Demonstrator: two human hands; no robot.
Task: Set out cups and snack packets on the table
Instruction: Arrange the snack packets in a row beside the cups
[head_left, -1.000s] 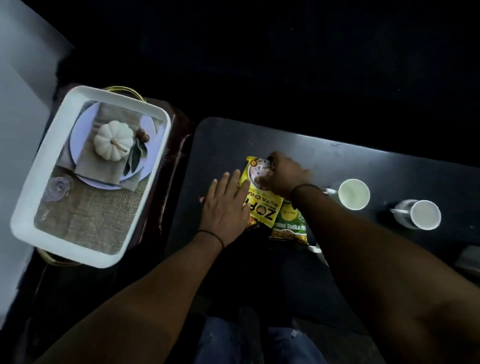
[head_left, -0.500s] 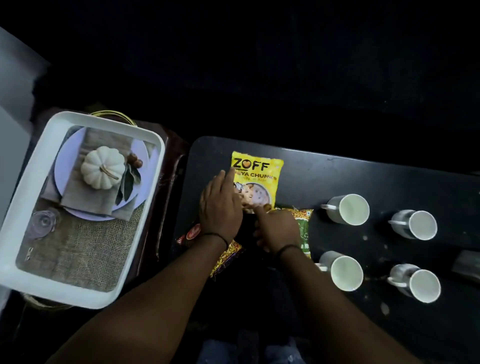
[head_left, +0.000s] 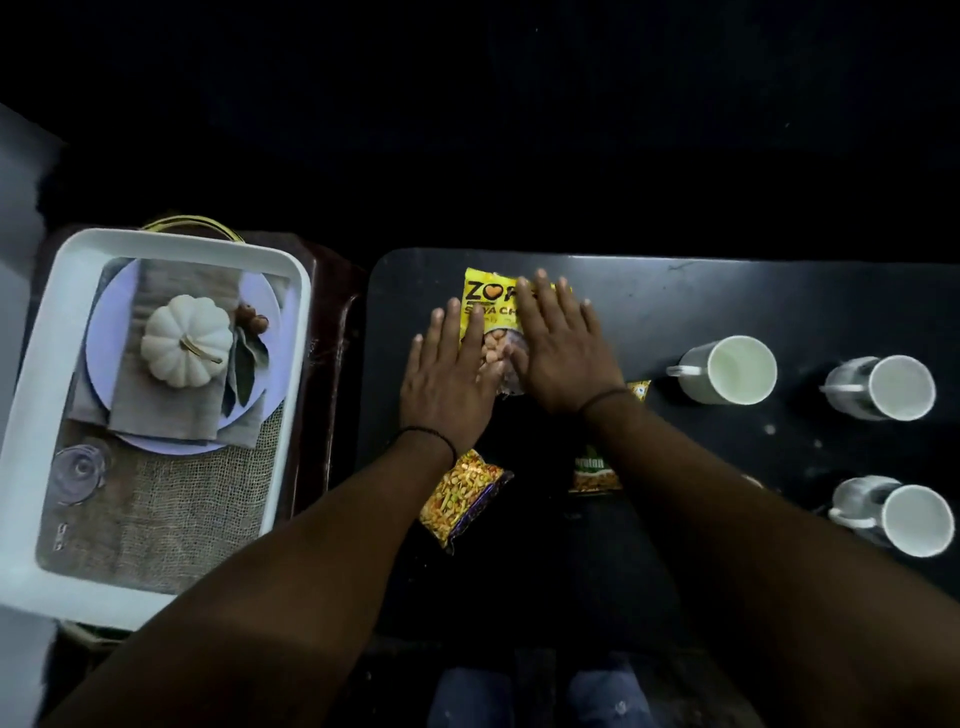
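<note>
Looks mostly done from where I'm standing. Three cups sit upright in view on the right of the dark desk. The yellow packet lies flat near the far edge, with the left hand and right hand resting on it, fingers spread flat, gripping nothing. The mixed-snack packet and green packet lie near the front edge, maybe needing straightening. Plenty of bare desk behind the cups; the white tray is off the desk's left end.

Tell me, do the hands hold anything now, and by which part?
Nothing is held. Both hands, left and right, lie flat and open on the yellow packet.
</note>
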